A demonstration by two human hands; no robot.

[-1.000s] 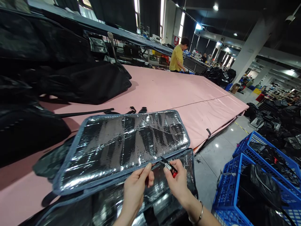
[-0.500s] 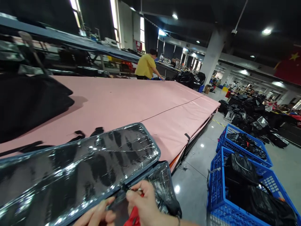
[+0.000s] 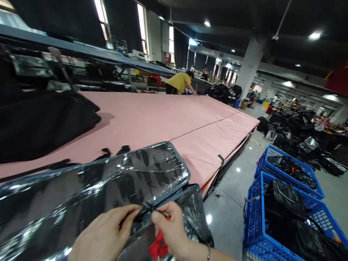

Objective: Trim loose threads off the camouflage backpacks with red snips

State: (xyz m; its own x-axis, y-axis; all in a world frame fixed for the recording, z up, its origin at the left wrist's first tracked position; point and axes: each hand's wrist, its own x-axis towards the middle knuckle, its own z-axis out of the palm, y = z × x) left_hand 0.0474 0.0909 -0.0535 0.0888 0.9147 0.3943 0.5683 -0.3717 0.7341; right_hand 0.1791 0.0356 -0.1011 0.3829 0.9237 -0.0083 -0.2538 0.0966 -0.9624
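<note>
A long bag panel (image 3: 95, 188) with shiny clear plastic and grey-blue piping lies across the near end of the pink-covered table. My left hand (image 3: 104, 230) is closed in a pinch on a short black strap (image 3: 146, 208) at the panel's lower edge. Right beside it, my right hand (image 3: 172, 226) pinches the strap's other end. A red looped thing (image 3: 158, 247) hangs from the right palm, and a bit of red shows between those fingers; its kind is unclear. Under both hands lies a second shiny plastic-faced part (image 3: 191, 206), partly hidden.
Two blue crates (image 3: 254, 214) with black bags stand on the floor at right. Black fabric (image 3: 46, 123) is heaped on the pink table cover (image 3: 152, 119) at left. A person in a yellow top (image 3: 179, 82) leans over the far end. Piled black bags (image 3: 296, 134) lie beyond.
My left hand has risen from the lower edge to the strap beside my right hand. The view has shifted slightly left. The person in yellow bends lower.
</note>
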